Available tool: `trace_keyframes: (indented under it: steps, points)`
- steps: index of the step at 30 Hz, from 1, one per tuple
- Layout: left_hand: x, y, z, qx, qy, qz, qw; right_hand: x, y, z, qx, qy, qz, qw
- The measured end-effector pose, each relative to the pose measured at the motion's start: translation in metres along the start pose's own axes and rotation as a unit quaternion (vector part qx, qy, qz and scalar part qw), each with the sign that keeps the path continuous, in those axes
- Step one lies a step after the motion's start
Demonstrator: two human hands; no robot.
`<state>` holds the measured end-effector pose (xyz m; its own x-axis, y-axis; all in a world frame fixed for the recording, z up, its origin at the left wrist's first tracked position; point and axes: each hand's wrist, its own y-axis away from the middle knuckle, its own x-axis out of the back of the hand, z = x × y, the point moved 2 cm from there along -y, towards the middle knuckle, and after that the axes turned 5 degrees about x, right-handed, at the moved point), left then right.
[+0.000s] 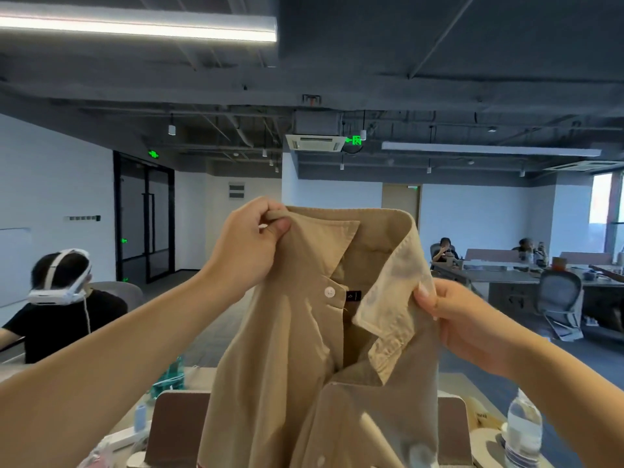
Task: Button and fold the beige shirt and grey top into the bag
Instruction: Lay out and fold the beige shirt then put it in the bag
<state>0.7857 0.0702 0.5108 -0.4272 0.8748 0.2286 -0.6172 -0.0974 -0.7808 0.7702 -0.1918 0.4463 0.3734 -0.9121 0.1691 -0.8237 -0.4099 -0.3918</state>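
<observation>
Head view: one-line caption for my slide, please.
Left hand and right hand hold the beige shirt up by its open collar, white top button showing.

On your left sits a person (64,319) in a black top, wearing a white headset (59,282). Low on your right, a clear water bottle (525,430) stands upright. Farther back, a grey mesh office chair (559,298) is just beside a long desk (506,276), with two seated people (444,251) behind it. Dark-framed glass doors (145,224) stand at far left, and a green exit sign (354,140) glows overhead.
</observation>
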Motion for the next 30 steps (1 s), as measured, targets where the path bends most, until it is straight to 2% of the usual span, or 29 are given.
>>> trace_keyframes:
  steps: [2,4,6,8,10,13,16,19,22,25,27,29,30]
  points:
    - [0.001,0.004,0.004,-0.004,0.011,0.002,1.0,-0.009,0.007,0.016,-0.052,0.02,-0.076,0.996]
    - [0.004,0.006,0.005,-0.008,0.019,0.013,1.0,-0.022,0.013,0.035,-0.098,0.071,-0.112,0.986]
    - [0.012,0.009,0.004,-0.027,0.007,0.028,0.999,-0.027,0.019,0.052,-0.114,0.122,-0.057,0.984]
    - [0.023,0.012,0.002,-0.081,-0.045,0.038,0.995,-0.028,0.022,0.058,-0.099,0.197,0.021,0.975]
    - [0.034,0.013,-0.005,-0.146,-0.136,0.038,0.979,-0.027,0.023,0.051,-0.054,0.272,0.114,0.954]
    - [0.052,0.011,-0.02,-0.14,-0.192,0.058,0.97,-0.032,0.025,0.026,0.042,0.338,0.234,0.911]
    - [0.067,0.014,-0.019,-0.131,-0.2,0.098,0.966,-0.042,0.037,-0.001,0.1,0.329,0.265,0.901]
    - [0.081,0.017,-0.004,-0.166,-0.185,0.098,0.964,-0.051,0.055,-0.028,0.114,0.253,0.245,0.929]
    - [0.086,0.007,0.006,-0.159,-0.167,0.077,0.97,-0.045,0.054,-0.045,0.077,0.209,0.215,0.951]
    - [0.061,-0.016,-0.009,-0.167,-0.156,0.077,0.971,-0.024,0.018,-0.041,0.011,0.196,0.229,0.954]
    - [0.025,-0.029,-0.048,-0.112,-0.174,0.043,0.977,-0.007,-0.013,-0.014,-0.047,0.214,0.226,0.949]
    - [-0.017,-0.029,-0.11,0.045,-0.198,-0.02,0.979,0.007,-0.038,0.043,-0.109,0.251,0.233,0.933]
    - [-0.035,-0.019,-0.143,0.139,-0.209,-0.06,0.966,0.014,-0.045,0.083,-0.137,0.275,0.243,0.92]
